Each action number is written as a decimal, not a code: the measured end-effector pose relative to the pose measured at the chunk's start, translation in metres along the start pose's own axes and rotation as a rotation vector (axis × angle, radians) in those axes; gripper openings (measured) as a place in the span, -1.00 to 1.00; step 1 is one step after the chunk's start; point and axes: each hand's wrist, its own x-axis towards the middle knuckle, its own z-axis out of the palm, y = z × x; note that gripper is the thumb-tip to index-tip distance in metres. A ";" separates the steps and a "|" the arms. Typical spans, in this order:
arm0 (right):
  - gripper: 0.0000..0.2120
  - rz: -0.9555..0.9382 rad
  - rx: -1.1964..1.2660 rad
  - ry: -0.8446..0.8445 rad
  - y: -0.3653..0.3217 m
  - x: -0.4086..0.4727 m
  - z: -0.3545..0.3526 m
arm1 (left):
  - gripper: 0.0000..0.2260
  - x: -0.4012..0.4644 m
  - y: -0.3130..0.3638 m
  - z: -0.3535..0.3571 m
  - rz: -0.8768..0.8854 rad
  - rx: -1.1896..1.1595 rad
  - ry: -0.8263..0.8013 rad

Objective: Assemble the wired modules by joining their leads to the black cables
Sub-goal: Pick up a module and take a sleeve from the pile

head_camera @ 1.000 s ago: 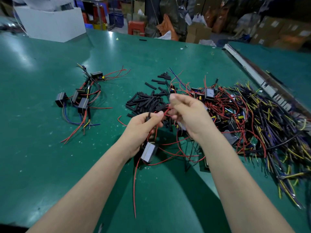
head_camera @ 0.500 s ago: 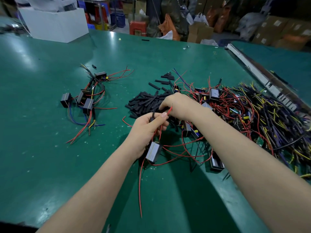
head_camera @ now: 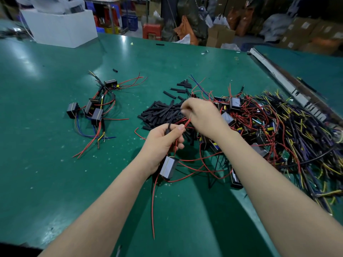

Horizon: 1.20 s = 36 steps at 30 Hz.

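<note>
**Hands over the wire pile**

Head view: the left hand [head_camera: 163, 140] pinches a red lead [head_camera: 182, 125] and a black cable [head_camera: 169, 125], a grey module [head_camera: 168, 167] hanging just below it. The right hand [head_camera: 202, 117], fingers curled, pinches at the black sleeves [head_camera: 159, 112] beyond, above the green table [head_camera: 55, 164].

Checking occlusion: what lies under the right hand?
Under the right hand: black tubes and tangled red leads on the table. Whatever its fingertips pinch is covered.
</note>
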 end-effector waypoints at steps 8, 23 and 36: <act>-0.90 0.409 1.400 0.650 -0.017 -0.048 -0.019 | -0.88 0.002 -0.003 0.002 0.014 0.034 -0.014; -0.86 0.273 1.143 0.535 -0.025 -0.058 -0.016 | -0.75 0.000 -0.004 0.001 0.026 0.082 -0.067; -0.86 0.258 1.088 0.570 -0.024 -0.059 -0.017 | -0.80 0.001 -0.004 0.001 0.037 0.076 -0.050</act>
